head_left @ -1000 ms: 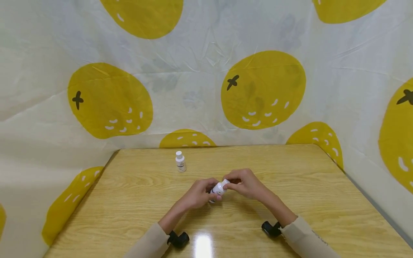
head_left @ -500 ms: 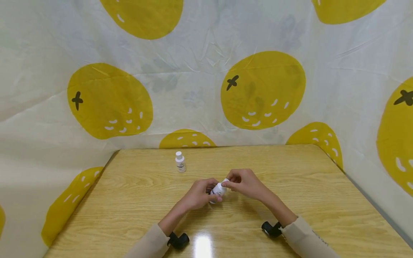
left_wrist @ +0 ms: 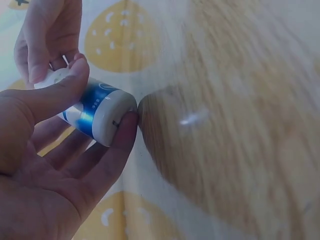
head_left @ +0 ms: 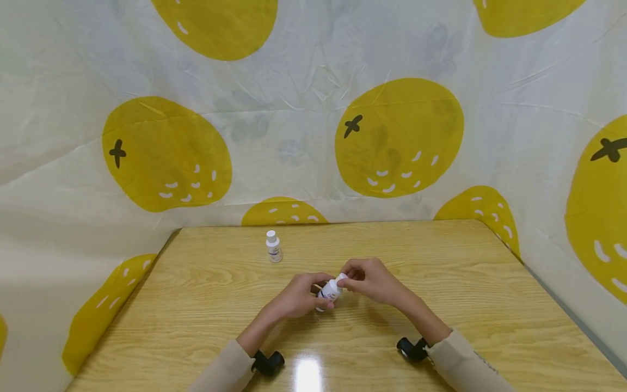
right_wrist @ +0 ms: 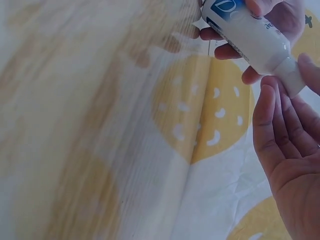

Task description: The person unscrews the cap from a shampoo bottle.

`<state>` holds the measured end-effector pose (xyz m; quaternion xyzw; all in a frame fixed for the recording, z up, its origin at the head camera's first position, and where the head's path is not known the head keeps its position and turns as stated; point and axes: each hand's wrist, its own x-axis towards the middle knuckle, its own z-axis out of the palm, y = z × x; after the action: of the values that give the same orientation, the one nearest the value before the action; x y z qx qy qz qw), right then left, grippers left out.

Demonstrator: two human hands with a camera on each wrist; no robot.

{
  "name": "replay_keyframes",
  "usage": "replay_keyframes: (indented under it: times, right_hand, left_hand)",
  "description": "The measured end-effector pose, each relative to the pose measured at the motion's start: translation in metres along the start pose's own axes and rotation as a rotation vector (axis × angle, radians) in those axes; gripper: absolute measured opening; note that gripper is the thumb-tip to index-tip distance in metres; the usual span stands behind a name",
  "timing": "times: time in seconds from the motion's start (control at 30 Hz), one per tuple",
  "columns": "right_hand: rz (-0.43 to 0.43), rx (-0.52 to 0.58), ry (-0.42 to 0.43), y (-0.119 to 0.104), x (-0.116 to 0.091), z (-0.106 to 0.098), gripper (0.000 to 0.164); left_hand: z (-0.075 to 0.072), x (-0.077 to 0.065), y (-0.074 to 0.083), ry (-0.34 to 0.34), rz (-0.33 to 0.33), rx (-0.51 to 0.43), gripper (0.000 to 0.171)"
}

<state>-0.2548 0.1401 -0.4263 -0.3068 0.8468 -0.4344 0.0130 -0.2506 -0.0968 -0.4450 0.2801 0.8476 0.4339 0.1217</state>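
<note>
A small white bottle with a blue label (head_left: 329, 292) is held tilted above the table, its capped end up and to the right in the head view. My left hand (head_left: 299, 295) grips the bottle's body, thumb across one side. In the left wrist view a fingertip presses the bottle's base (left_wrist: 116, 117). My right hand (head_left: 374, 281) pinches the white cap (right_wrist: 291, 77) between thumb and fingers. The cap sits on the bottle's neck. A second white bottle (head_left: 274, 247), with its cap on, stands upright farther back on the table, apart from both hands.
The wooden table (head_left: 206, 305) extends around the hands. Behind and beside it hangs a white cloth (head_left: 289, 152) printed with yellow fruit. Black wrist cameras, such as the left one (head_left: 268, 363), are strapped near both sleeves.
My right fingers shift slightly around the cap, showing more and less of it. The held bottle and left hand move very slightly to the left. The standing bottle stays put.
</note>
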Motion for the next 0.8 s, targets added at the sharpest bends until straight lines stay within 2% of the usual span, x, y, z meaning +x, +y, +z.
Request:
replay_keyframes:
  times: [0.2,0.33,0.47,0.63,0.8]
  right_hand:
    - [-0.002,-0.022,-0.001,0.0005,-0.0001,-0.0010,0.018]
    - [0.029,-0.018,0.013,0.0005,-0.0003,-0.0003,0.027]
    - [0.058,0.010,0.012,-0.0011,-0.0009,-0.0002,0.025]
    - [0.020,-0.001,-0.002,-0.0030,-0.0008,-0.0014,0.018]
    - [-0.012,-0.027,-0.011,-0.0043,-0.0005,-0.0024,0.018]
  left_hand:
    - [-0.0002,0.0006,-0.0009,0.003,-0.007,-0.009,0.044]
    - [-0.0003,0.0007,-0.0022,0.003,-0.005,-0.013,0.043]
    - [-0.0004,0.0008,-0.0028,0.000,0.005,0.000,0.048]
    - [0.0005,0.0013,-0.0046,-0.002,0.027,0.012,0.053]
    - [0.0009,0.0019,-0.0059,-0.001,0.043,0.008,0.050]
